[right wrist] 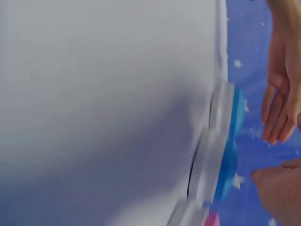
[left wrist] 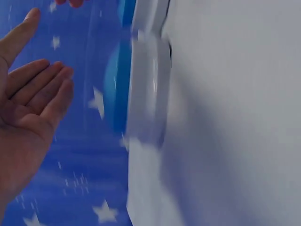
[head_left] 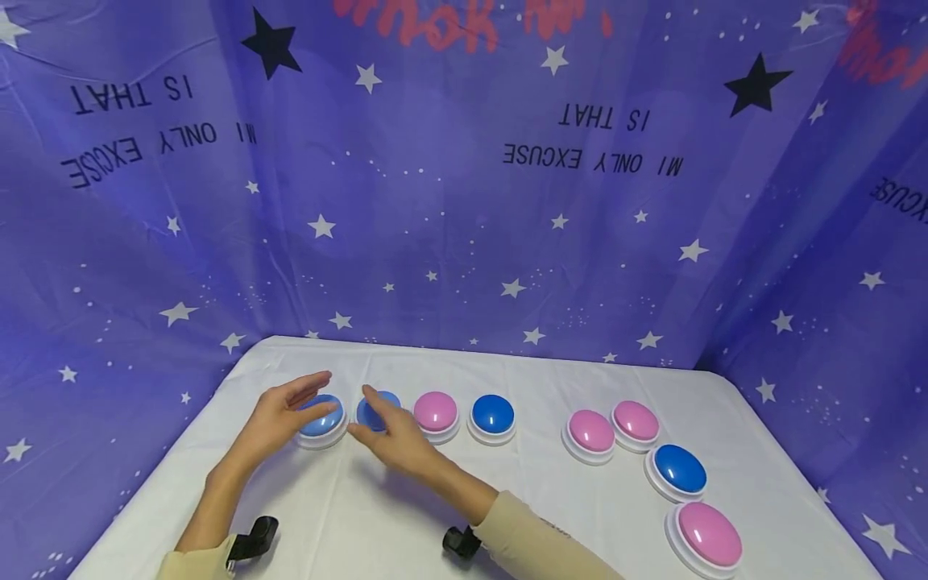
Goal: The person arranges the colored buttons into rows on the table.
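Both hands hover over the left end of a row of round push buttons with white bases. My left hand [head_left: 270,423] is beside the leftmost blue button [head_left: 322,419], its thumb passing in front of the dome. In the left wrist view, the palm and relaxed fingers [left wrist: 47,89] stand apart from that button [left wrist: 117,89]. My right hand [head_left: 402,441] partly covers a second blue button [head_left: 379,409]. Nothing is held by either hand. The right wrist view has the right hand [right wrist: 282,190] away from the blue domes, facing the left hand [right wrist: 284,70].
Farther along the row are a pink button [head_left: 435,412] and a blue button [head_left: 493,415]. On the right, pink buttons [head_left: 590,432] and a blue one [head_left: 680,469] form a curve. A white cloth covers the table [head_left: 348,524]; a purple starred curtain [head_left: 449,201] hangs behind.
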Tool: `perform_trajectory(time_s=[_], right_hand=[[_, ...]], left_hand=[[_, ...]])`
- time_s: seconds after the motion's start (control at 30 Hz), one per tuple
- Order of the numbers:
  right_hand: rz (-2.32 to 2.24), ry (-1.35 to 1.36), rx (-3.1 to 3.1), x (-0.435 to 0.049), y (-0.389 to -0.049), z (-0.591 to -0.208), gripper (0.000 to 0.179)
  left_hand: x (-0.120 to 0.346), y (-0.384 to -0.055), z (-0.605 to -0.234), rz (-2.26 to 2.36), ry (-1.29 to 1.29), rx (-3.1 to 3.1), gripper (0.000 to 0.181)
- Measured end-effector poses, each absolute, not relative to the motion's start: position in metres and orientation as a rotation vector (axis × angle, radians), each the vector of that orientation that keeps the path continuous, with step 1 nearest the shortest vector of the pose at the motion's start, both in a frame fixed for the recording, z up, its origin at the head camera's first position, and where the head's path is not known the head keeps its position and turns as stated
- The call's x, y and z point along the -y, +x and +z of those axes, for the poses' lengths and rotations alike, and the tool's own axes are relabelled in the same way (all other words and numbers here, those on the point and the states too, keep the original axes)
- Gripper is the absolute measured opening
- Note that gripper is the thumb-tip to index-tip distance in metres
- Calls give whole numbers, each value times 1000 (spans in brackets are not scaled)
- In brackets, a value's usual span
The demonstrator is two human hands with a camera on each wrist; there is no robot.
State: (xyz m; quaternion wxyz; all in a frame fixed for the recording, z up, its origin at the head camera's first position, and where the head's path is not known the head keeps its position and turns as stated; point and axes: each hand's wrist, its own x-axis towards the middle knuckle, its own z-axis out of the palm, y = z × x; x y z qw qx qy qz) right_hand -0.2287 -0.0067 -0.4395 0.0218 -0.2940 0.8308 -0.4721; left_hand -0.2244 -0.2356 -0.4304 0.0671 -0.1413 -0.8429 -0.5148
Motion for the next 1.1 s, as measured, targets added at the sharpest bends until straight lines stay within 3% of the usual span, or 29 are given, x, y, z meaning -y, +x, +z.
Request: perform_trajectory(time_s=[0.4, 0.6, 1.1], right_hand=[[-1922, -746, -2420, -125, -228, -436, 51], [-1943, -531, -2550, -195, -206, -434, 50], [-1841, -284, -2851, -344, -137, -427, 48]], left_hand=[[128, -225, -428, -1620, -756, 2456, 50], [67, -221, -425, -1536, -971, 2473, 49], [-58, -198, -419, -1231, -1413, 2510, 54]])
